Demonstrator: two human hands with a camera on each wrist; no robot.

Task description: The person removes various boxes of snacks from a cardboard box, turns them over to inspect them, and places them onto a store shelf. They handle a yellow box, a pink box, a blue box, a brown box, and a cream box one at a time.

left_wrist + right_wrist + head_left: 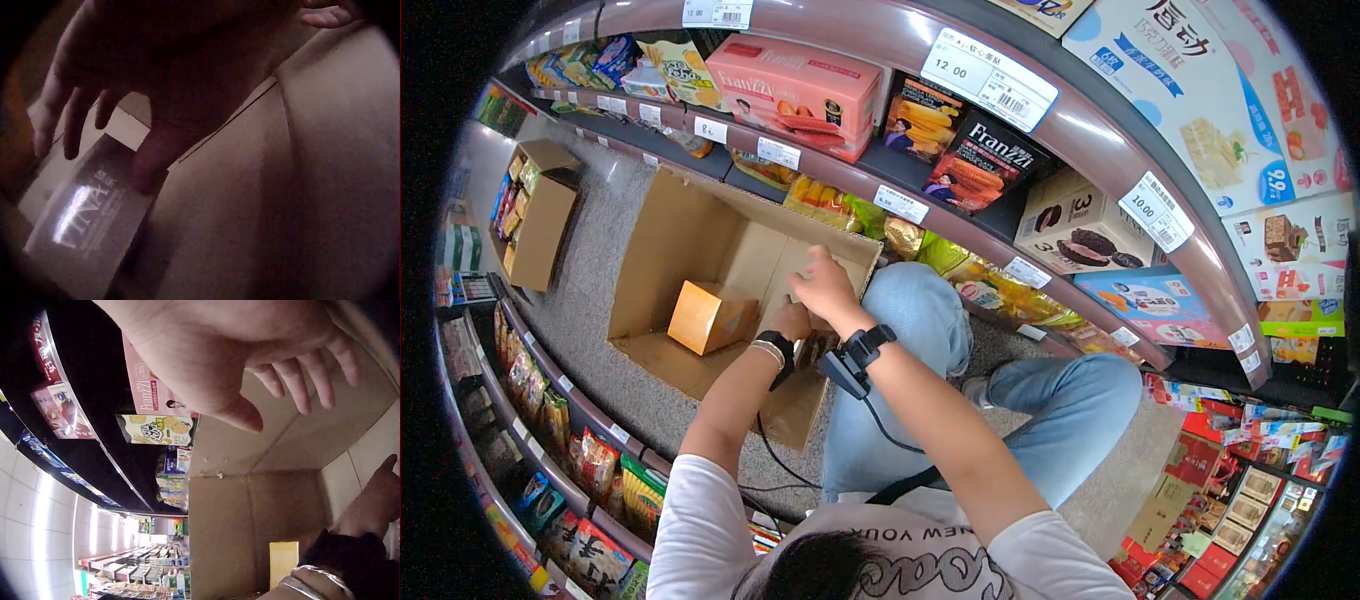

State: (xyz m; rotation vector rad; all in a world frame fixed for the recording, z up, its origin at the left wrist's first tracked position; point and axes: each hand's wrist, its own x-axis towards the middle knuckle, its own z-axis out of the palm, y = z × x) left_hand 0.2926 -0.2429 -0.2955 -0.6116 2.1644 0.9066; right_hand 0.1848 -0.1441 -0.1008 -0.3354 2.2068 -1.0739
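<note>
A large cardboard carton (650, 240) stands open on the floor before the person, with an orange box (698, 320) inside at its left. The left hand (790, 320) reaches down into the carton near its right side. In the left wrist view its fingers are spread and fairly straight above a dim printed box (94, 219), the thumb overlapping that box's upper edge. Over the carton's far right part, the right hand (825, 285) has nothing in it. The right wrist view shows its fingers (294, 384) apart and loosely extended beside the carton wall.
Shelves with a pink Franzzi box (795, 90), black biscuit boxes (980, 160) and yellow bags run along the carton's far side. Another carton (540, 225) of goods stands on the floor at left. Lower left, a shelf holds snack bags (595, 465). Cables hang from the wrists.
</note>
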